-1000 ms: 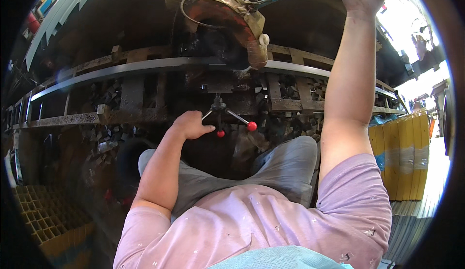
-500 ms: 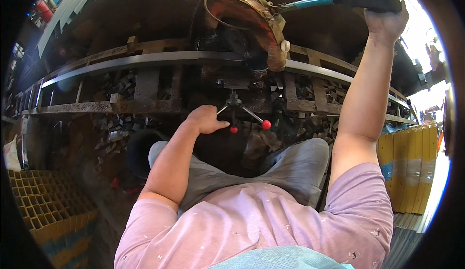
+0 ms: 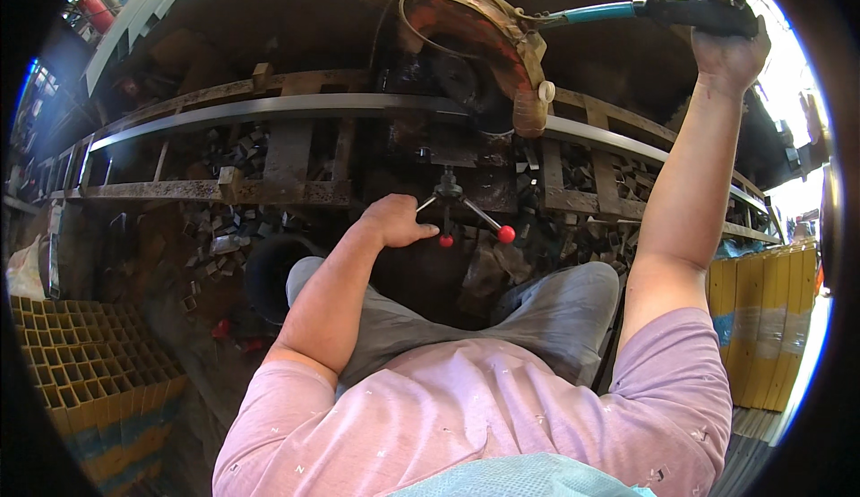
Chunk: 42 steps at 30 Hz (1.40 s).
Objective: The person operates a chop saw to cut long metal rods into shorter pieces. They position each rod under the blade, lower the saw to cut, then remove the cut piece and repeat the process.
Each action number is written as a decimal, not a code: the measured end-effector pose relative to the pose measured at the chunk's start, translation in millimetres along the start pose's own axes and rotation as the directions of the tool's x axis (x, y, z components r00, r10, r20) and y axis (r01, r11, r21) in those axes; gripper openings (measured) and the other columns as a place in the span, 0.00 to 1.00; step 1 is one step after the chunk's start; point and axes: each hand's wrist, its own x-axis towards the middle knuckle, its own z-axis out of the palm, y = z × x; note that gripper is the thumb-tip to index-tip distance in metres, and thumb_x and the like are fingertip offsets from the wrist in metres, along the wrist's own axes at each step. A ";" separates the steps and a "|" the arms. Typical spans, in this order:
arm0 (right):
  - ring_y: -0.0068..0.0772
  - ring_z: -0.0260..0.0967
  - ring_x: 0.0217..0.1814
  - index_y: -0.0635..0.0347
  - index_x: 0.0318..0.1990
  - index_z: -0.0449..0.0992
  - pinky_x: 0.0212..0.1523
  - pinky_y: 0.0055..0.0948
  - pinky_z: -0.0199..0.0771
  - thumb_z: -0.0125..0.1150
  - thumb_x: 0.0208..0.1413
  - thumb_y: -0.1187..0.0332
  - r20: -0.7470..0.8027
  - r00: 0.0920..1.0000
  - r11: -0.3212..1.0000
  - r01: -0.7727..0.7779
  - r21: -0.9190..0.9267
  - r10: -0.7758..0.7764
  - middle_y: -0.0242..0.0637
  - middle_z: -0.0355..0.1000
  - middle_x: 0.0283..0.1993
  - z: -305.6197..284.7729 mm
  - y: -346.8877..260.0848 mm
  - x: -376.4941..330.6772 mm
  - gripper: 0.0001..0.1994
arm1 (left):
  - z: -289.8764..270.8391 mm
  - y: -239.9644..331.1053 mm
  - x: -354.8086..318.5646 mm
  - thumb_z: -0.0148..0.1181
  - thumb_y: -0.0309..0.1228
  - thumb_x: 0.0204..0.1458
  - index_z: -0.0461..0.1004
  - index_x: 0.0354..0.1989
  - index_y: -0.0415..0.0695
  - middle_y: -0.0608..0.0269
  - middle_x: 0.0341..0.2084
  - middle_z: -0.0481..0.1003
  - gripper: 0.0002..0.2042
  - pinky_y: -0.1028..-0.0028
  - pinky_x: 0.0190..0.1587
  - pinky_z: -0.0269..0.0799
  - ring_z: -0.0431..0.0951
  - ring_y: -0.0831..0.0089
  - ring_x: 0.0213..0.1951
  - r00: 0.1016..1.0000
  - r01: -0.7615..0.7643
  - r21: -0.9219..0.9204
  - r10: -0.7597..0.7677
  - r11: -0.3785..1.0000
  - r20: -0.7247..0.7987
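Note:
My right hand (image 3: pixel 727 36) is closed round the black grip of a long lever (image 3: pixel 591 15) with a blue-green shaft. That lever joins a cut-off saw (image 3: pixel 466 18) with a worn, reddish-brown curved guard, at top centre. A long pale metal bar (image 3: pixel 296 106) runs crosswise under the saw. My left hand (image 3: pixel 394 221) is closed over one spoke of a vise handle (image 3: pixel 449 190) in front of the saw. Two other spokes end in red balls, one red ball (image 3: pixel 506 234) to the right of my hand; the end under my palm is hidden.
A rusty frame (image 3: pixel 287 194) carries the bar on both sides, with many metal offcuts (image 3: pixel 228 244) beneath. Stacked yellow square tubes (image 3: pixel 81 345) stand at lower left, and wrapped yellow bars (image 3: pixel 761 318) at right. A dark round tub (image 3: pixel 269 278) sits by my left knee.
The whole view has shifted slightly, so everything sits a little further right. Both hands keep their holds, and the saw and vise handle show no clear movement.

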 end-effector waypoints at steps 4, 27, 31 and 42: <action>0.63 0.73 0.57 0.73 0.50 0.76 0.77 0.73 0.54 0.35 0.71 0.55 -0.021 1.000 1.000 0.017 -0.012 -0.017 0.57 0.76 0.46 -5.6 -2.4 0.1 0.28 | -3.1 3.5 -1.5 0.70 0.60 0.53 0.82 0.41 0.33 0.36 0.42 0.83 0.34 0.52 0.55 0.77 0.82 0.42 0.51 1.000 0.006 -0.002 -0.006 1.000 0.019; 0.52 0.73 0.60 0.71 0.53 0.78 0.81 0.62 0.50 0.51 0.67 0.60 -0.071 0.997 1.000 -0.026 -0.002 0.026 0.54 0.77 0.51 -28.8 -13.0 1.8 0.21 | -5.4 4.8 -7.6 0.68 0.60 0.55 0.81 0.49 0.35 0.41 0.49 0.82 0.34 0.52 0.57 0.78 0.81 0.45 0.55 0.999 0.006 0.006 -0.006 1.000 0.035; 0.50 0.77 0.60 0.70 0.55 0.80 0.82 0.66 0.51 0.51 0.70 0.58 0.062 0.996 0.998 -0.057 0.000 0.057 0.51 0.81 0.51 -24.7 -8.3 0.7 0.22 | -0.5 0.8 -5.1 0.67 0.61 0.55 0.81 0.49 0.34 0.41 0.48 0.83 0.35 0.52 0.56 0.78 0.82 0.44 0.54 1.000 0.003 0.003 -0.003 1.000 0.030; 0.51 0.78 0.57 0.67 0.58 0.78 0.81 0.65 0.55 0.54 0.72 0.54 0.015 1.000 0.999 0.004 -0.043 -0.003 0.52 0.81 0.50 -29.7 -6.9 -5.2 0.23 | 2.7 0.6 -2.7 0.67 0.60 0.56 0.81 0.47 0.35 0.39 0.47 0.83 0.34 0.51 0.56 0.78 0.82 0.42 0.53 1.000 -0.025 0.031 0.025 0.999 0.003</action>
